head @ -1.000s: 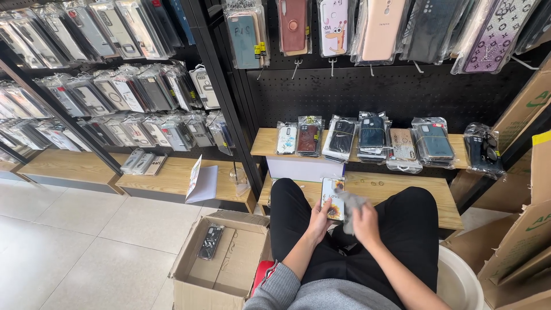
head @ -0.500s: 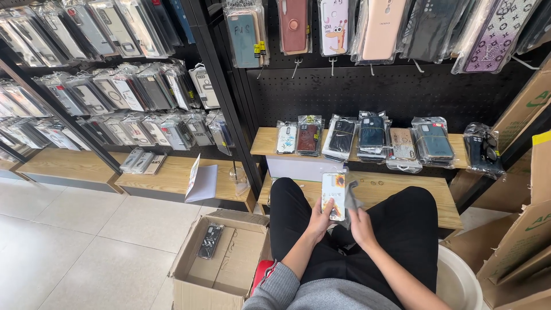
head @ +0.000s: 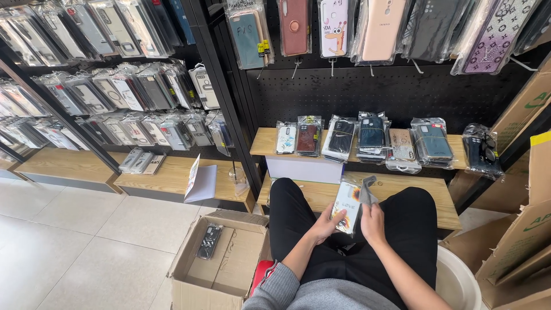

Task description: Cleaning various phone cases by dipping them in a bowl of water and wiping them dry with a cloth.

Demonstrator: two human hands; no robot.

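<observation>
My left hand (head: 325, 225) grips the lower left edge of a white phone case in a clear packet (head: 348, 206), held upright above my knees. My right hand (head: 373, 223) holds a small grey cloth (head: 365, 192) against the packet's right side. I sit with black trousers, facing a low wooden shelf (head: 321, 194).
Several packaged phone cases (head: 370, 138) lie in a row on the upper shelf, more hang on the black pegboard (head: 379, 92). An open cardboard box (head: 221, 261) with a dark phone case (head: 209, 241) inside stands at my left. A white bucket (head: 459, 284) and stacked cartons (head: 525, 229) sit at my right.
Both hands have lifted the packet a little higher, and the grey cloth has moved up along the packet's right edge.
</observation>
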